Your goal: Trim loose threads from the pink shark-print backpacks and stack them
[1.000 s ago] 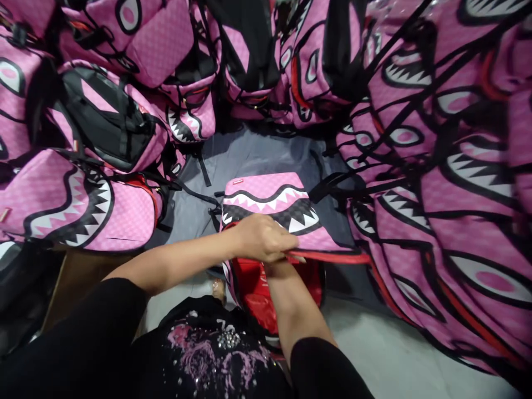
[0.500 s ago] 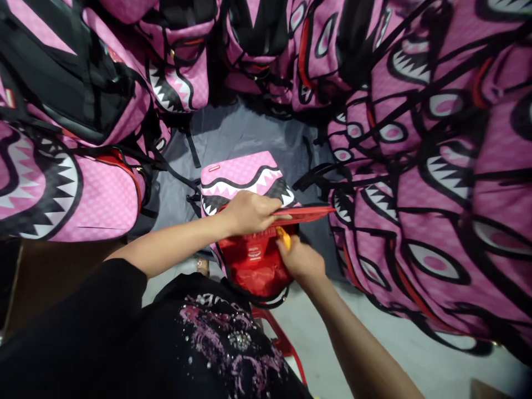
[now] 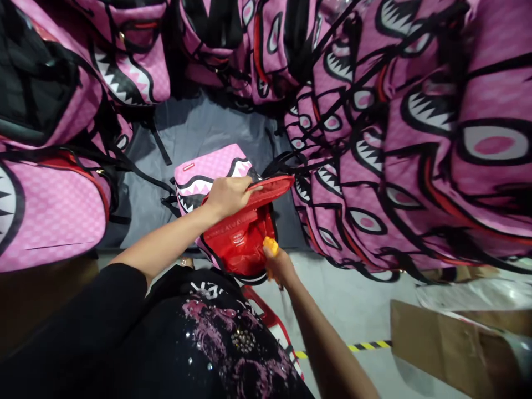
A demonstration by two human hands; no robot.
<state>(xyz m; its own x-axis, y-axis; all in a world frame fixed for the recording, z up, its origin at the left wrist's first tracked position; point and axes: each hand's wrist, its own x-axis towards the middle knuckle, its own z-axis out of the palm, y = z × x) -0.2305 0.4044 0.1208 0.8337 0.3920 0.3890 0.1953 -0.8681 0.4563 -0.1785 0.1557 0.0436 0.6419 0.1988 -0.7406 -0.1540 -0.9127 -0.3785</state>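
Observation:
A pink backpack [image 3: 208,166] with a shark-mouth print stands open on the grey sheet in front of me, its red lining [image 3: 241,238] showing. My left hand [image 3: 226,195] grips the red-edged open flap [image 3: 270,188] and holds it up. My right hand [image 3: 277,265] is closed round a small yellow-orange tool [image 3: 271,245] at the right edge of the opening.
Piles of the same pink shark backpacks [image 3: 394,138] crowd the right, back and left [image 3: 50,210]. A grey sheet [image 3: 199,127] covers the floor between them. A cardboard box [image 3: 453,343] lies at lower right, near a yellow-black floor tape [image 3: 366,346].
My right hand came out of the bag with the yellow tool and drew back to the opening's right edge. My left hand lifted the flap higher. The view swung right.

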